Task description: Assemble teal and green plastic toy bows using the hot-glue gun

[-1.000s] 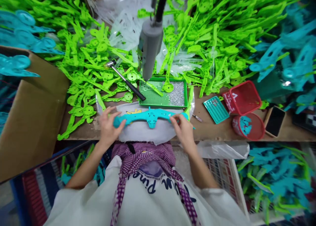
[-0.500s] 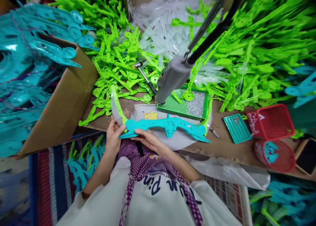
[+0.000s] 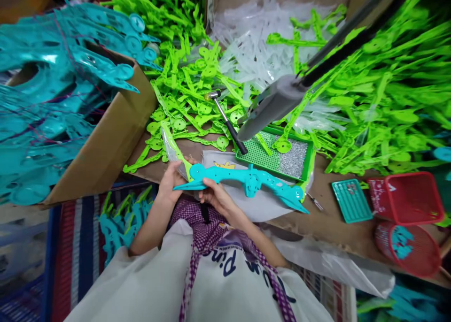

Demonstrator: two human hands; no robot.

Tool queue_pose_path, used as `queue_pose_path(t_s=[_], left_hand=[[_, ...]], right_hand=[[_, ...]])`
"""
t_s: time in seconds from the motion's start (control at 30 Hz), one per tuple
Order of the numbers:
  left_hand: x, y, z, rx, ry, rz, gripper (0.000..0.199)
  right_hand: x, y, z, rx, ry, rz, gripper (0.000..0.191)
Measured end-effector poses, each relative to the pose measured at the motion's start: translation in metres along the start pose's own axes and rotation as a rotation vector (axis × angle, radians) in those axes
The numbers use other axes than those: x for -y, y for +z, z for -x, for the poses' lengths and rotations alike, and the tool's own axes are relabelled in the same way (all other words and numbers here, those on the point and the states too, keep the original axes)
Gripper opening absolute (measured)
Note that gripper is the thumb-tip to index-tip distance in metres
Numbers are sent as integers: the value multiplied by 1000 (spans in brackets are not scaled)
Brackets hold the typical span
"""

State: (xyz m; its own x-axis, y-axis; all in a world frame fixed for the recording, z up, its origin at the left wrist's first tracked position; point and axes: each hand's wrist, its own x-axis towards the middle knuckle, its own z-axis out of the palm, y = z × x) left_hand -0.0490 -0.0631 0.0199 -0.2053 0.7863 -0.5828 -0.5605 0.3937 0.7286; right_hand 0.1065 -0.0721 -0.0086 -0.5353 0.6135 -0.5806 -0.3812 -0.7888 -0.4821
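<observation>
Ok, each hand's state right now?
Left hand: closed, holding the curved lime-green plastic arm.
Right hand: closed, holding the long turquoise plastic bar.

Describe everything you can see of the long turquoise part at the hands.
The turquoise part looks like moulded plastic: a long bar with small holes, a bulky centre with a stub, and a pointed prong near each end. It lies crosswise, partly over a pale cloth, its right end lower in the picture. The right hand grips it near its left end, where the left hand holds a lime-green strip.
</observation>
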Motion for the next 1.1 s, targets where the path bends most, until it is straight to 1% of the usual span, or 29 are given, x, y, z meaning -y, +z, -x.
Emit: queue_pose_path(t_s=[0.1, 0.17, 0.27, 0.37, 0.43, 0.5, 0.57, 0.6, 0.63, 0.67, 0.7, 0.77, 0.8, 0.83, 0.87, 0.9, 0.97, 1.03, 1.1], left_hand=[[-4, 0, 4, 36, 54, 69, 31], [-7, 2, 7, 18, 95, 144, 33], [-8, 7, 7, -85, 119, 251, 31], [-4, 11, 4, -177, 121, 304, 26], [-2, 11, -1, -206, 125, 305, 25], [0, 7, -6, -211, 133, 283, 27], [0, 1, -13, -180, 154, 236, 32], [0, -3, -17, -151, 171, 207, 34], [-1, -7, -20, -116, 186, 177, 37], [-1, -11, -24, -81, 199, 143, 40], [-2, -15, -27, -51, 205, 108, 42], [-4, -23, -31, 0, 210, 41, 44], [-6, -27, -32, 24, 220, 10, 44], [-8, -32, -33, 49, 237, -21, 43], [-10, -36, -33, 74, 262, -51, 43], [-12, -41, -33, 101, 289, -85, 43], [-15, -50, -35, 146, 345, -158, 43], [-15, -55, -42, 182, 394, -218, 43], [-12, -54, -52, 190, 421, -245, 43]], right_hand=[[1, 0, 2, 29, 78, -33, 47], [2, 0, 3, 44, 103, -18, 45], [0, 0, 1, 21, 42, 20, 38], [-3, 4, -6, -11, -3, 40, 41], [-4, 5, -5, 6, -4, 58, 43], [-1, -2, 7, 69, 9, 159, 45], [8, -19, 34, 88, -26, 358, 45], [15, -32, 52, 40, -88, 473, 44], [23, -48, 71, -62, -178, 571, 43], [34, -66, 91, -214, -271, 635, 38], [46, -86, 109, -447, -404, 667, 34], [70, -126, 136, -929, -680, 750, 36], [81, -146, 143, -1097, -787, 806, 39], [91, -165, 148, -1185, -831, 883, 44], [99, -181, 149, -1227, -837, 920, 52], [105, -193, 148, -1252, -849, 879, 57], [113, -209, 141, -1199, -853, 686, 62], [119, -213, 133, -1095, -882, 403, 55], [125, -212, 125, -1016, -940, 122, 47]])
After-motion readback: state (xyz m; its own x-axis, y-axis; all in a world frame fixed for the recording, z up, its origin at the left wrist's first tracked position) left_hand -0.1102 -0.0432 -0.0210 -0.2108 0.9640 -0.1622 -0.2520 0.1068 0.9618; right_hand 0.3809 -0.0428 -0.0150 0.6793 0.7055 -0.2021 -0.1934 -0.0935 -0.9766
